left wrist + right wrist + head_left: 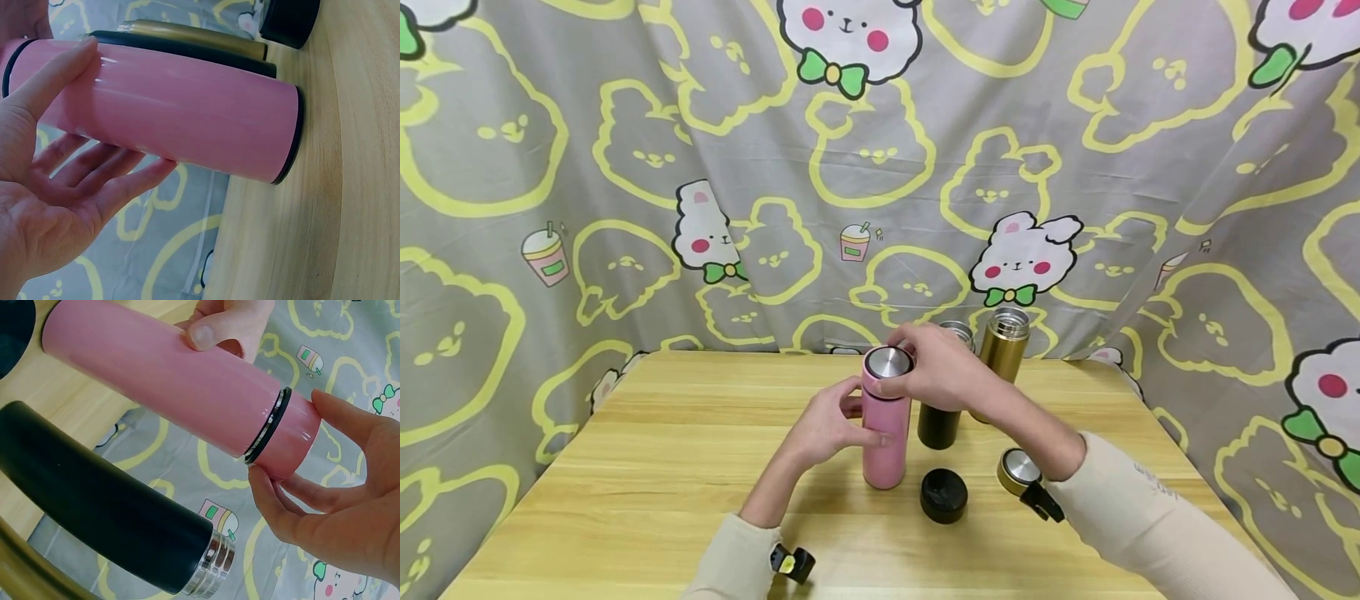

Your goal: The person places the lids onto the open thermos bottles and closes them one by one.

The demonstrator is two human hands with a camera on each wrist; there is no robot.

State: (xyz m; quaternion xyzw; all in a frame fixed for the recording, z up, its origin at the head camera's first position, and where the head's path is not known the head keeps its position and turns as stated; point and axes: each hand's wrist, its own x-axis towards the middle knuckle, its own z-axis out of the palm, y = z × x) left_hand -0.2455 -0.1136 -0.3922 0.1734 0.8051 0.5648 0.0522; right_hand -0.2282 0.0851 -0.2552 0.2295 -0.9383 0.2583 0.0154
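A pink thermos bottle point(884, 446) stands upright on the wooden table. Around its body curl the fingers and thumb of my left hand point(826, 429), also seen in the left wrist view point(69, 175). My right hand point(943, 367) pinches the pink lid point(294, 437) with its steel top; in the right wrist view a thin gap with a dark ring shows between lid and body. Just right of it stands a black thermos point(106, 494) without a lid, its steel neck bare. Behind that is a gold thermos point(1002, 350), also uncapped, partly hidden by my right arm.
A black lid point(943, 496) lies on the table in front of the bottles. To its right is a gold lid point(1020, 471) with a steel top, near the black strap piece on my right wrist. A patterned curtain point(880, 167) hangs behind the table point(662, 467).
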